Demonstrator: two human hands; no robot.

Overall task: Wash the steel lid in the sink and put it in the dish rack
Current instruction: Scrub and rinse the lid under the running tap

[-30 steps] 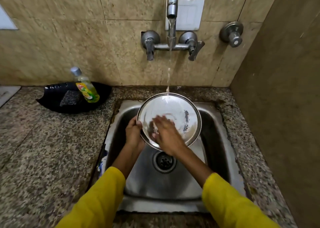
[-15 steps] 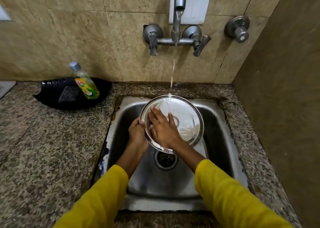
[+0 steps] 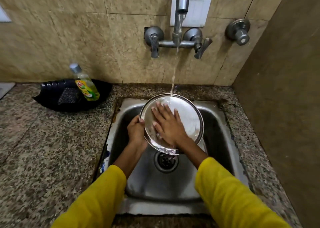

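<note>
A round steel lid (image 3: 189, 116) is held tilted over the steel sink (image 3: 218, 134), under a thin stream of water from the tap (image 3: 181, 6). My left hand (image 3: 136, 132) grips the lid's left rim. My right hand (image 3: 167, 123) lies flat on the lid's inner face, fingers spread and pointing up-left. The water lands on the lid's upper edge just above my fingertips. The sink drain (image 3: 166, 162) sits below the lid. No dish rack is in view.
A black tray (image 3: 52, 92) on the granite counter (image 3: 43, 149) at the left holds a dish-soap bottle (image 3: 85, 84) and a scrub pad (image 3: 68, 95). Tiled wall behind carries tap handles (image 3: 154, 37) and a separate valve (image 3: 239, 32). A brown wall closes the right side.
My right hand has slid from the lid's lower left up across its face, fingers now spread near the top under the water. My left hand keeps its grip on the rim.
</note>
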